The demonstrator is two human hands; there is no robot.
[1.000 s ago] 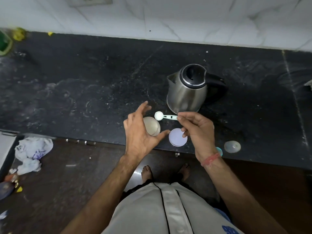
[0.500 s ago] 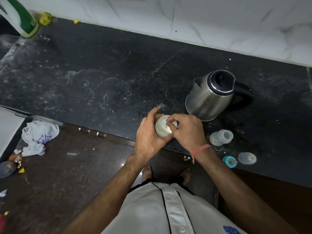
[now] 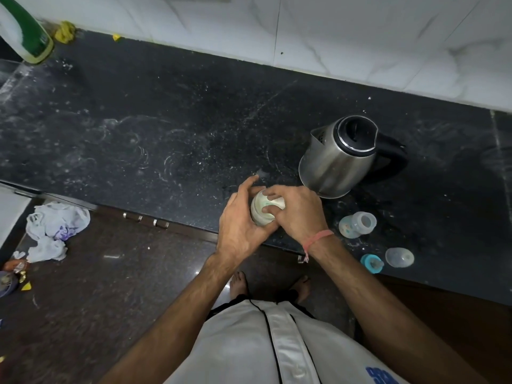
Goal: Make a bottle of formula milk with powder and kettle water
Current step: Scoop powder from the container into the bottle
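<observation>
A small round powder tin (image 3: 260, 217) stands near the front edge of the black counter (image 3: 166, 128). My left hand (image 3: 238, 228) is wrapped round the tin's left side. My right hand (image 3: 300, 212) covers the open top, its fingers pinched on a white measuring scoop (image 3: 267, 203) that dips into the tin and is mostly hidden. The steel kettle (image 3: 329, 162) with a black lid and handle stands just behind and to the right. An uncapped baby bottle (image 3: 357, 224) lies on its side right of my right wrist.
A teal collar with its teat (image 3: 372, 263) and a clear cap (image 3: 399, 257) lie near the counter's front edge at the right. A green and white bottle (image 3: 26, 34) stands at the far left. Crumpled plastic bags (image 3: 55, 225) lie on the floor.
My right hand brought the scoop from above the counter down into the tin. My left hand went from open beside the tin to gripping it. The view has shifted to the left.
</observation>
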